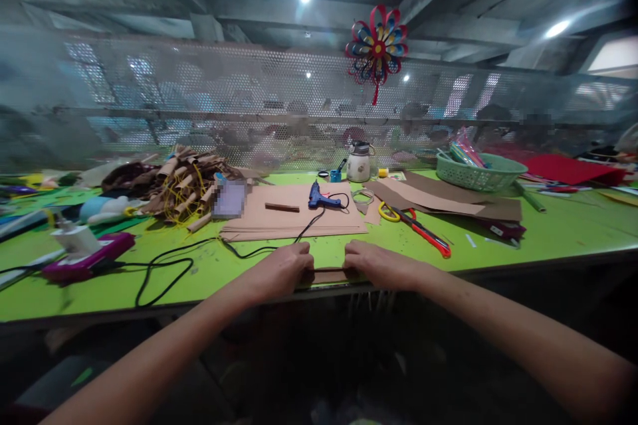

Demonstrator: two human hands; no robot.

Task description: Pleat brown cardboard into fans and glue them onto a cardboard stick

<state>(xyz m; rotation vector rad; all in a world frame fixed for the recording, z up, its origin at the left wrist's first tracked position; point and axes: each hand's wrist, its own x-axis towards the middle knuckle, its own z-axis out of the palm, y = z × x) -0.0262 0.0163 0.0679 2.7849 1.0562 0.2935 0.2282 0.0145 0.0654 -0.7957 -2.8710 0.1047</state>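
Observation:
A narrow strip of brown paper (329,275) lies at the front edge of the green table, stretched between my two hands. My left hand (289,267) is closed on its left end, fingers curled. At the other end, my right hand (376,263) grips the strip in the same way. Just beyond my hands is a stack of brown paper sheets (249,226), with a blue hot glue gun (321,198) and a thin dark brown strip (282,207) on top. To the right lie scissors with yellow handles (389,212) and a red-and-black cutter (431,239).
A black cable (164,255) loops over the green table (209,285) from a purple power strip (94,257). Paper rolls (184,186) with yellow string pile at left. A jug (359,163), brown sheets (438,196) and a green basket (478,172) stand farther back.

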